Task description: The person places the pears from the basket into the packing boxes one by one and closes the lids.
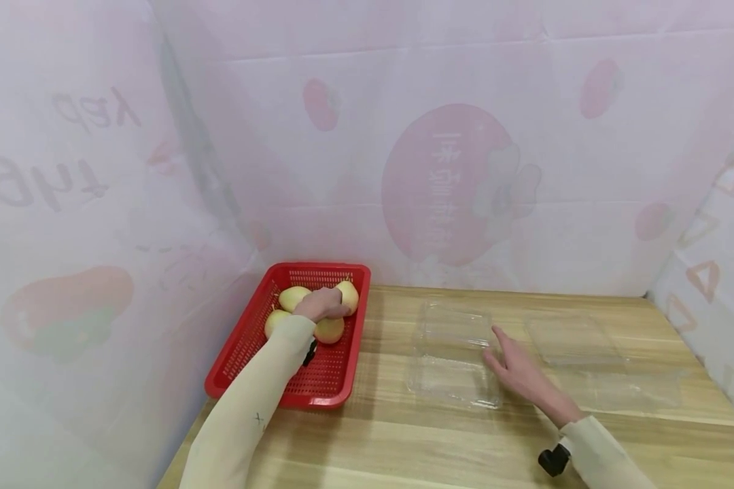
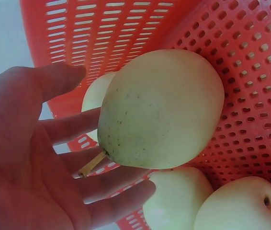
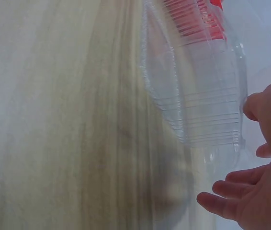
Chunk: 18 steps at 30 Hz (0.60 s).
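In the head view, my left hand (image 1: 323,303) reaches into a red plastic basket (image 1: 324,401) among several pale yellow pears (image 1: 329,331). The left wrist view shows its fingers spread beside a large pear (image 2: 164,110) with a brown stem; the thumb stands off from the fruit. Some fingertips are hidden behind this pear. Over the wooden table, my right hand (image 1: 520,370) is beside a clear plastic clamshell box (image 1: 455,377) lying with its lid opened out. In the right wrist view, the thumb (image 3: 255,106) is at the box's edge, and the other fingers are extended.
Another clear plastic box (image 1: 575,339) lies to the right on the wooden table (image 1: 416,448), with more thin clear plastic (image 1: 639,390) in front of it. A printed pale sheet (image 1: 355,170) hangs behind the table and along both sides.
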Available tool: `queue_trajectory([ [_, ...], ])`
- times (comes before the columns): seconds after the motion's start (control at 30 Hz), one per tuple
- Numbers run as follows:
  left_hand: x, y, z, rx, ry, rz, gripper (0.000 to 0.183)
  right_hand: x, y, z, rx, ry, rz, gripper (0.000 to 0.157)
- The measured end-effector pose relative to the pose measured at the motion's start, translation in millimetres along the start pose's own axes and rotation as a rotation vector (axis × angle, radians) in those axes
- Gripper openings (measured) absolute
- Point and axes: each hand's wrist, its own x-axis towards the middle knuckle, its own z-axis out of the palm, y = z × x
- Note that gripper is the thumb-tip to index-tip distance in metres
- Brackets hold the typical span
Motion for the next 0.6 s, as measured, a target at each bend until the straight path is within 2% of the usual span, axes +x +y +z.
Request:
queue_trajectory([
  [0.2,-4.0,1.3,2.5,0.045,-0.082,-0.034,0.036,-5,-5,6.8,0.055,-0.02,0.026,0.067],
  [0.33,-3.7,4.9,4.0,0.102,-0.077,-0.06,0.042,-7,-9,10.2,0.079,-0.026,0.048,0.068],
  [0.47,-6.6,9.2,3.5,0.13,-0.076,-0.074,0.038,-9,-10,12.4,0.099,-0.022,0.067,0.069],
  [0.6,-12.4,10.7,4.9,0.098,-0.064,-0.072,0.029,-10,-9,13.5,0.13,-0.011,0.098,0.069],
])
